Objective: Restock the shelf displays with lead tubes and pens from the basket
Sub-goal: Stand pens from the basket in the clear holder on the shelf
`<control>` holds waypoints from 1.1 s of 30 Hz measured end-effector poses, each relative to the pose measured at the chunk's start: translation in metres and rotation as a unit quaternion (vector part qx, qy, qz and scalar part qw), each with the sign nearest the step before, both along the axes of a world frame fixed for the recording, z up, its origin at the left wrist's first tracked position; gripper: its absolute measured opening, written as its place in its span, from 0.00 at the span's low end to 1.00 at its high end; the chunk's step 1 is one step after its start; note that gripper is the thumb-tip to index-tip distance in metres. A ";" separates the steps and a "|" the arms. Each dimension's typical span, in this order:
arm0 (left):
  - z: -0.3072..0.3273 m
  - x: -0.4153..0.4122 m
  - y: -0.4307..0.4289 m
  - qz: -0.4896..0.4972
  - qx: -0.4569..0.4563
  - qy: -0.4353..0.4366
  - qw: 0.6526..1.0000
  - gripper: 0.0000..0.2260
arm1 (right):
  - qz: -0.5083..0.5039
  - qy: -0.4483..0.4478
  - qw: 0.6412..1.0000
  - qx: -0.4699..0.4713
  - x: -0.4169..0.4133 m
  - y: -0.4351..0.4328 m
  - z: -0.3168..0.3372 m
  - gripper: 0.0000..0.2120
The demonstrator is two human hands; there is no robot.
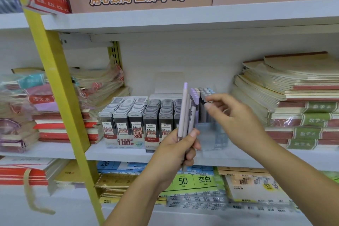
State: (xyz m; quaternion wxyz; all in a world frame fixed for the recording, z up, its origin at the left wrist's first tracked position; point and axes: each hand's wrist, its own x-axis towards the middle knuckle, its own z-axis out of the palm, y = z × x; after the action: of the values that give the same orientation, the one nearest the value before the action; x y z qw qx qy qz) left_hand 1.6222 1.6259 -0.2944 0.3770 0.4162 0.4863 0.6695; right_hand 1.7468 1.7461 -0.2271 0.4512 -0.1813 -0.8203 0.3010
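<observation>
step: pen restock, mid-way | L hand (180, 145) gripping bunch of pale-purple pens (185, 113) upright, near side of clear pen display (207, 115) | R hand (233, 113) hovering at display tops, fingers loosely apart, empty | lead tube boxes (135, 115) left, looking full | next: R pinching one pen from bunch, slotting it in

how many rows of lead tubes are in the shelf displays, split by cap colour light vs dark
light grey caps: 3 rows
dark grey caps: 3 rows, the last partly hidden behind the pens in the left hand
total: 6 rows
</observation>
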 end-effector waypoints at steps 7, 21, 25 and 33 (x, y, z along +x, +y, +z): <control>0.003 0.002 -0.006 -0.031 -0.012 0.001 0.999 0.10 | 0.136 0.057 0.963 -0.225 -0.003 -0.007 -0.002 0.08; 0.017 -0.015 -0.014 0.121 0.023 0.122 0.985 0.04 | 0.146 -0.200 0.966 -0.073 0.016 -0.004 0.003 0.07; 0.021 -0.011 -0.009 0.116 0.029 0.136 0.983 0.03 | 0.161 -0.194 0.967 -0.045 0.008 -0.012 0.000 0.13; 0.012 -0.012 -0.008 0.113 0.021 0.081 0.990 0.06 | 0.092 0.075 0.992 -0.043 0.026 0.022 0.038 0.22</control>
State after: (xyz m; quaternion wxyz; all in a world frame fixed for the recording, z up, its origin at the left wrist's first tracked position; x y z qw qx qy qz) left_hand 1.6098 1.6181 -0.2820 0.2493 0.4194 0.5450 0.6819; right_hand 1.7731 1.7676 -0.1891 0.4738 -0.1011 -0.7837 0.3887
